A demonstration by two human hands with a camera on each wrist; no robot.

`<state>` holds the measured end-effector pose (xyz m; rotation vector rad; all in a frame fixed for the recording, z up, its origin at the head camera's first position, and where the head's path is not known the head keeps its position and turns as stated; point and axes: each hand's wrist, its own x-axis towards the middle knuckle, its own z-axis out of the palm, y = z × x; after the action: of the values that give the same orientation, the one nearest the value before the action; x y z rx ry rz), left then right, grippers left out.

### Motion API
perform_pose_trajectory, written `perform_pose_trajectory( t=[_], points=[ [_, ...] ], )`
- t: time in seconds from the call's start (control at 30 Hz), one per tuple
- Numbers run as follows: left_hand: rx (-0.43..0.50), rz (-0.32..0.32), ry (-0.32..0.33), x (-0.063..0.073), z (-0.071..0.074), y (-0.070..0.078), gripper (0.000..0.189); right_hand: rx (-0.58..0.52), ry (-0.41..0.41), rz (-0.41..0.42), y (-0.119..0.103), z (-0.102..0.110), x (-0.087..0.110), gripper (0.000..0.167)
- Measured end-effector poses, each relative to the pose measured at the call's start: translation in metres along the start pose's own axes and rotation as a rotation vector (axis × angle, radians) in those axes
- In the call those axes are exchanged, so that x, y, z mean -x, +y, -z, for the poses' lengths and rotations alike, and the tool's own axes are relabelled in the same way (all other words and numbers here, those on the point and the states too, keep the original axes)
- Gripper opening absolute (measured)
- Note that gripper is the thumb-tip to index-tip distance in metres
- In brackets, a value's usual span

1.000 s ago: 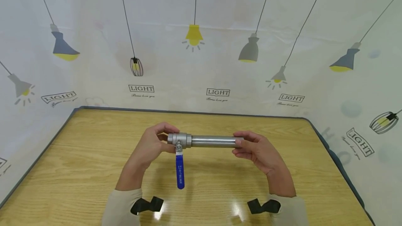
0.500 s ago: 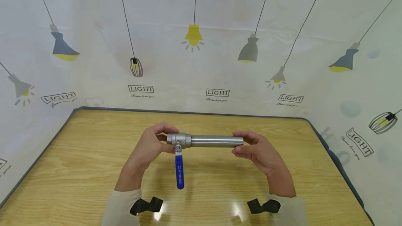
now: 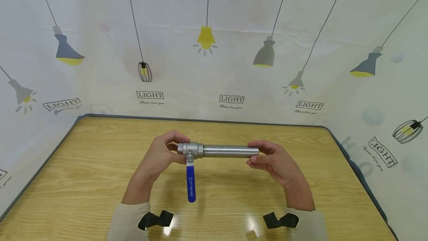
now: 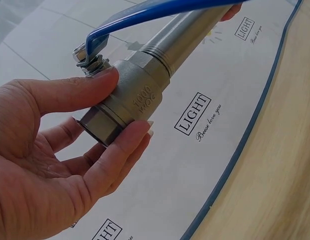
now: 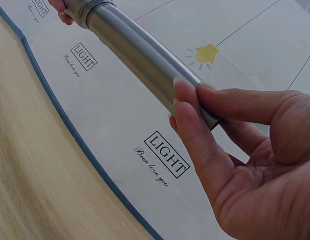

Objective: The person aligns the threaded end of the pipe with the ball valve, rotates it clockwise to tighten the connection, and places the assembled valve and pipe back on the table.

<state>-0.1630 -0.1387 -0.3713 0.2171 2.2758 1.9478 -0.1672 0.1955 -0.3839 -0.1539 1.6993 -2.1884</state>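
A steel ball valve (image 3: 194,147) with a blue lever handle (image 3: 191,183) is joined to a straight steel pipe (image 3: 227,151), held level over the table. My left hand (image 3: 159,157) grips the valve body at its open end, thumb beside the lever's nut. In the left wrist view the valve body (image 4: 137,87) bears raised lettering, and exposed thread shows where the pipe enters. The lever points toward me in the head view. At the pipe's free end, my right hand (image 3: 275,161) pinches it between thumb and fingers; the right wrist view shows the pipe's plain end (image 5: 212,120) between them.
A wood-grain table (image 3: 100,181) lies under both hands. Around its back and sides stands a white curtain (image 3: 187,73) printed with lamps and lettering, meeting the table along a dark blue edge (image 3: 200,120). Black straps (image 3: 152,219) circle the sleeves.
My right thumb has slid down off the pipe's front face to its underside, so more of the pipe end shows. The left hand, valve and lever have hardly moved.
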Motion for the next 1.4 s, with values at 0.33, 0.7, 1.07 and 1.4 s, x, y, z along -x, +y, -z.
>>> perform_pose_trajectory(
  t=[0.33, 0.7, 1.07, 1.4],
  points=[
    [-0.01, -0.004, 0.005, 0.0006, 0.0007, 0.0003, 0.043, 0.018, -0.018, -0.014, -0.0004, 0.0001, 0.0006, 0.031],
    [-0.006, -0.001, 0.002, 0.0006, 0.0007, 0.0012, 0.043, 0.027, -0.022, -0.015, 0.0001, 0.0007, 0.0012, 0.026],
    [0.011, 0.005, -0.002, 0.0019, 0.0, 0.0014, 0.045, 0.021, -0.026, -0.009, 0.0005, 0.0007, 0.002, 0.025],
    [0.001, 0.002, -0.002, 0.0007, 0.001, 0.0008, 0.044, 0.011, -0.048, -0.004, -0.001, 0.0008, 0.0011, 0.034]
  ],
)
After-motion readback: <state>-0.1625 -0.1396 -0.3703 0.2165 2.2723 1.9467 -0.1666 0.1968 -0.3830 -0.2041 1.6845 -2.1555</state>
